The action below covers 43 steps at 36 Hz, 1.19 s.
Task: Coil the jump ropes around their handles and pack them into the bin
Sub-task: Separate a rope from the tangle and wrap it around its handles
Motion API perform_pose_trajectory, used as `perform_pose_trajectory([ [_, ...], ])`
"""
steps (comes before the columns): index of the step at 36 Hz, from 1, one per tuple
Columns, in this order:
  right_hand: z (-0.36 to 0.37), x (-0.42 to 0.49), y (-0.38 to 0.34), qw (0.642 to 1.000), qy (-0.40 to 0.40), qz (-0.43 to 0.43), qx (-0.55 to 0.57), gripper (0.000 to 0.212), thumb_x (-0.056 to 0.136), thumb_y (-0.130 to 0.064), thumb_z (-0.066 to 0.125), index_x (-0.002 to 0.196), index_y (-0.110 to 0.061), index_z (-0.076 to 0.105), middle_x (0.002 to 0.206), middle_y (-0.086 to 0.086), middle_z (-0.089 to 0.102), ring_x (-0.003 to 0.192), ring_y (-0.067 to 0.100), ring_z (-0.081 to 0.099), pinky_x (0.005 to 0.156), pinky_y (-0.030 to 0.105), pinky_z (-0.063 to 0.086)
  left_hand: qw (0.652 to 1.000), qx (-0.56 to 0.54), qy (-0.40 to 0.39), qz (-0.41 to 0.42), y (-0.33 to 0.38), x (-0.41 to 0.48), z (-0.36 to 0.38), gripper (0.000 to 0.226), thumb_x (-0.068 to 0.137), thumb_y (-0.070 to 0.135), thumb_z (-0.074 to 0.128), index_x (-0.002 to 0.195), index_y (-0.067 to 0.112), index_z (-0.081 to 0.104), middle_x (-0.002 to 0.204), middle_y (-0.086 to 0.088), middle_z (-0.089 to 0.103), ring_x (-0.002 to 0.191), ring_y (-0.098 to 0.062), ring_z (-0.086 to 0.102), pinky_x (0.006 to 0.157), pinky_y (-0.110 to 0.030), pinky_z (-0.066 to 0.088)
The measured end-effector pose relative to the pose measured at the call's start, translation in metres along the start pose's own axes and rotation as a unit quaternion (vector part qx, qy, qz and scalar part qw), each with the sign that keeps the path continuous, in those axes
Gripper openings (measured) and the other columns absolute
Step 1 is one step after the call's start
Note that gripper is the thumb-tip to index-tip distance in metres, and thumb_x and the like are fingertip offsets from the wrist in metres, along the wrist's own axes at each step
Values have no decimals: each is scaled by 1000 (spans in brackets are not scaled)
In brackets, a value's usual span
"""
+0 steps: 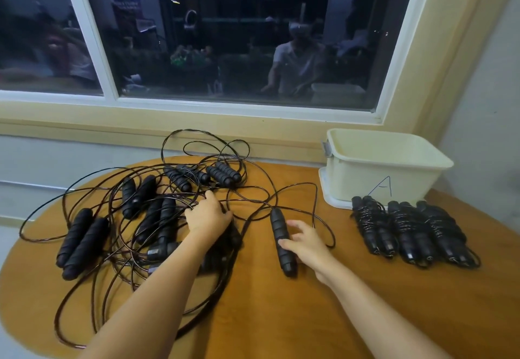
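Observation:
A tangle of black jump ropes (146, 206) with thick foam handles covers the left half of the wooden table (267, 316). My left hand (208, 215) reaches into the tangle, its fingers curled over cords and a hidden handle. My right hand (306, 243) takes hold of a single black handle (281, 240) lying apart near the middle, thumb on its side. Three coiled rope bundles (410, 229) lie side by side at the right. Behind them stands a cream bin (385, 167) marked "A", with nothing showing inside.
The bin sits on a white lid (332, 198) against the wall under a window sill (168, 122). The table's rounded edge runs along the left and front. Loose cord loops (70, 327) hang over the front left edge.

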State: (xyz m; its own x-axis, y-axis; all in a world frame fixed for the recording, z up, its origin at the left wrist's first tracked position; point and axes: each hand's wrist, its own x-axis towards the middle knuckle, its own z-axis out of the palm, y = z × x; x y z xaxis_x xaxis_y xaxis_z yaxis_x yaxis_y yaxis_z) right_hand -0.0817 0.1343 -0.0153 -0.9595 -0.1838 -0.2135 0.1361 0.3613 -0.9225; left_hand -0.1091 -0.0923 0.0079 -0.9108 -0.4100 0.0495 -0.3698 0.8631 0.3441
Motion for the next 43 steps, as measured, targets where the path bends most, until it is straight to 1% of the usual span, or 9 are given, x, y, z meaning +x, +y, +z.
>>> perform_pose_trajectory([
  [8,-14,-3,-5,997,49,-21,59,51,92,-13,68,138,-24,48,105,-3,61,99,12,61,80,27,51,941,-335,-40,-14,27,2,-17,55,86,31,74,129,10,47,121,-9,59,102,-20,58,86,-34,50],
  [12,-29,-12,-12,992,71,-34,95,51,92,-14,68,138,-24,48,115,4,65,103,17,63,71,25,50,886,-445,-128,24,52,-25,-22,42,89,16,70,123,18,44,118,-14,60,85,-19,65,60,-25,53],
  [16,-40,-27,-10,990,83,-29,105,52,91,-12,69,138,-22,48,111,1,66,106,21,64,89,41,55,839,-490,-236,22,70,-60,-14,41,91,10,67,124,17,43,113,-19,65,73,-20,69,57,-27,57],
  [19,-47,-42,0,990,79,0,113,49,91,-13,69,134,-21,48,109,2,66,104,22,64,93,47,54,846,-462,-265,33,71,-85,5,38,91,12,68,121,20,45,105,-14,66,76,-21,70,65,-32,60],
  [22,-47,-62,14,993,43,32,109,47,90,-13,70,131,-18,47,109,2,66,99,17,66,73,32,57,850,-459,-258,14,70,-106,23,36,93,15,65,123,21,45,107,-14,66,89,-27,68,77,-40,59],
  [30,-33,-91,37,997,4,25,70,45,97,-13,61,139,-11,45,124,5,56,100,9,61,66,19,56,866,-429,-257,15,62,-144,31,36,100,35,54,132,22,44,113,-1,60,103,-14,58,76,-24,48],
  [35,-29,-89,32,988,50,-17,-144,56,96,-38,61,143,-12,46,140,6,55,129,25,50,104,35,43,846,-465,-260,10,57,-153,29,28,107,26,38,128,13,51,97,-6,61,81,-14,57,68,-24,48],
  [39,-22,-88,27,932,81,-2,-353,79,78,-70,63,142,-29,41,131,2,55,126,28,46,94,37,44,849,-450,-277,23,57,-159,25,26,108,22,35,124,15,54,104,-10,64,87,-16,60,71,-21,51],
  [43,-19,-88,25,897,93,-12,-432,81,87,-47,68,152,-26,25,137,3,48,125,27,45,93,35,43,900,-366,-230,57,59,-158,27,34,104,17,43,136,8,51,115,-12,65,103,-21,62,94,-35,54],
])
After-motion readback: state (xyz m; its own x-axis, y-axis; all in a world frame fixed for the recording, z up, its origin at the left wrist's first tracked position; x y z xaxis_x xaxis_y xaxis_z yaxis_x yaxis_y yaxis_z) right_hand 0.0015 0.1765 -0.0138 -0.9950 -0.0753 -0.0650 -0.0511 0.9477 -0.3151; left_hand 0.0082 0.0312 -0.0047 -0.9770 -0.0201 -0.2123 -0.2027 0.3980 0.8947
